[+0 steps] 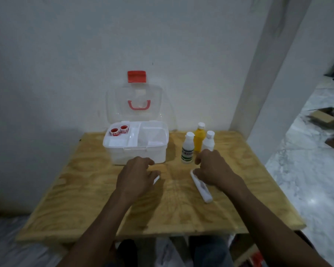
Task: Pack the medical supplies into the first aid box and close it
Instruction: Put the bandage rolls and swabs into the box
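The white first aid box (163, 149) stands open at the table's back, its clear lid (119, 105) with red latch and handle leaning on the wall. Two red tape rolls (119, 130) lie in its left tray compartment. My left hand (137, 175) rests just in front of the box, curled over a small white item (156, 179) that is mostly hidden. My right hand (213, 168) presses on the top end of a white wrapped roll (202, 189) lying on the wood. Right of the box stand a white labelled bottle (187, 150), a yellow bottle (198, 139) and another white bottle (209, 141).
The plywood table (104, 205) stands against a white wall, with a pillar (258, 93) at its back right corner. Marble floor with cardboard (324, 118) lies to the right. Bags and clutter sit under the near table edge.
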The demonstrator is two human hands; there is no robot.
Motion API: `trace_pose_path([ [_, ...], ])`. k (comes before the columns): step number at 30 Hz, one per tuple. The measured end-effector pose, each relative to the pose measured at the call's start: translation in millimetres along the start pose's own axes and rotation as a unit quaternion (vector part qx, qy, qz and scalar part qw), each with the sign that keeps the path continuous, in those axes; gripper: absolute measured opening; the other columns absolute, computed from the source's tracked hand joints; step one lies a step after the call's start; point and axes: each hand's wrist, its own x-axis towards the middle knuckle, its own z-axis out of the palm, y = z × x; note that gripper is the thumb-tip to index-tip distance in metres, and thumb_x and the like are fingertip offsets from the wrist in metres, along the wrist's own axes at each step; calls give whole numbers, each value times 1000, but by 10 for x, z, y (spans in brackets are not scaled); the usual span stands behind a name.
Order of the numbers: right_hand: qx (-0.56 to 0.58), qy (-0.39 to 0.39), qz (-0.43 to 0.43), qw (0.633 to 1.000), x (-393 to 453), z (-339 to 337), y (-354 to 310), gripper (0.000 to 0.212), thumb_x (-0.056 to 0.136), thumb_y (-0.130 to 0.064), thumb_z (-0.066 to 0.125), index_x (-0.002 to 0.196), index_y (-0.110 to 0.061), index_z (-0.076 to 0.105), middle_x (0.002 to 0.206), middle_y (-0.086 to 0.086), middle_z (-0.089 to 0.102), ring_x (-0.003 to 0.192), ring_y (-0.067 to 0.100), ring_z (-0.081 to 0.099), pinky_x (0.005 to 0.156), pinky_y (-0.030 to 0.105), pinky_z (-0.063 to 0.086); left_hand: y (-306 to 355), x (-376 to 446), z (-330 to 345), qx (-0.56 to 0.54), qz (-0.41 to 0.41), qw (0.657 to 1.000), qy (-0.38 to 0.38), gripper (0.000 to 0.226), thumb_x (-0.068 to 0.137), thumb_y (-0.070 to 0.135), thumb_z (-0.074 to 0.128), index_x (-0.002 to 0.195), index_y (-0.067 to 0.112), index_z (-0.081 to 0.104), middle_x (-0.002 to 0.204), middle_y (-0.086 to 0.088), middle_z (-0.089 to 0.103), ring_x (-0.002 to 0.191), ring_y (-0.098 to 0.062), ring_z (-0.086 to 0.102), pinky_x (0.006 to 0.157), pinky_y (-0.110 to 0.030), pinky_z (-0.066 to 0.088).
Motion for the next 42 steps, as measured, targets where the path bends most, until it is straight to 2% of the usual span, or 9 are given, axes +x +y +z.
trace_pose_path([
  [5,-37,33,0,999,-71,208,58,15,89,-25,58,85,-13,53,92,12,64,87,26,62,75,31,46,-21,-47,166,13,-15,1000,-14,37,87,42,65,114,18,68,108,0,71,99,-18,66,81,-38,57],
  [10,-40,19,12,999,-103,230,12,22,90,-22,57,82,-12,39,94,14,60,71,21,46,67,27,35,-39,-54,226,-2,-28,999,-27,32,87,41,58,62,21,62,64,5,65,64,-17,64,56,-28,46],
  [14,-35,10,19,999,-81,217,-23,24,87,-24,62,82,-13,41,85,7,51,74,21,49,68,28,37,-49,-38,230,3,-28,999,-30,38,87,42,58,54,24,52,56,6,56,59,-19,61,55,-27,40],
  [18,-2,16,4,1000,-52,232,-95,25,80,-30,66,79,-7,55,80,6,58,79,23,61,59,29,44,-62,-78,204,-5,-14,999,-47,26,91,42,56,83,20,68,80,0,69,78,-22,67,66,-33,51],
  [22,113,26,-37,993,-22,96,-346,36,77,-33,76,103,-9,71,97,7,70,85,18,67,78,33,55,-104,-152,31,-53,-1,999,-3,40,91,41,61,119,13,66,100,-4,74,88,-19,69,77,-39,57],
  [27,252,69,-45,964,196,-118,-803,44,70,-35,81,108,-16,71,93,5,75,78,18,72,79,40,60,-126,-107,-402,-116,-39,988,95,35,85,31,70,120,23,67,93,4,73,76,-3,66,69,-23,53],
  [32,350,97,-25,931,661,-150,-1262,47,66,-33,83,107,-15,70,100,7,74,82,21,73,80,43,61,-301,235,-849,-118,-88,977,155,31,81,28,73,111,24,72,90,1,75,72,-7,67,78,-28,55],
  [37,362,97,-12,927,1088,-100,-1572,43,72,-20,83,109,-5,68,109,15,70,88,29,72,83,44,60,-510,649,-1005,-70,-103,983,132,35,79,34,75,111,19,73,98,-7,76,83,-20,71,82,-40,59],
  [42,327,97,10,940,1353,53,-1675,32,72,-9,79,97,9,67,98,26,69,83,37,72,77,50,60,-597,901,-892,-21,-95,992,77,37,81,29,75,115,17,71,110,-9,73,89,-23,69,81,-31,54],
])
